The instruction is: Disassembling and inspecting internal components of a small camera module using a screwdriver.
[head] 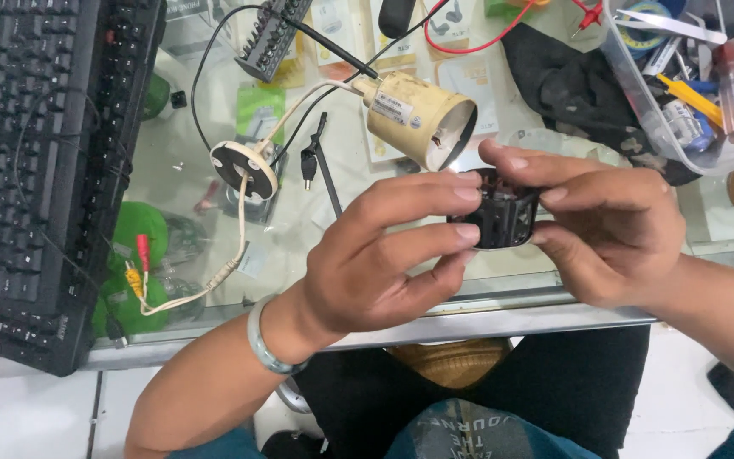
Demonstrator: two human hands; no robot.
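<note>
Both hands hold a small round black part [501,217] with ribbed walls, just above the glass counter's front edge. My left hand [384,255] pinches its left side with the fingertips; a pale green bangle sits on that wrist. My right hand [592,225] grips its right side, thumb on top. Just behind them a cream cylindrical camera housing [418,115] lies on its side, open end toward me, wired by a white cable to a round mount plate [244,168].
A black keyboard [44,161] lies at the left of the glass counter [503,319]. A clear plastic bin of tools [681,76] stands at back right beside a black cloth [571,81]. Red and black probe leads and a screwdriver bit set [273,34] lie at the back.
</note>
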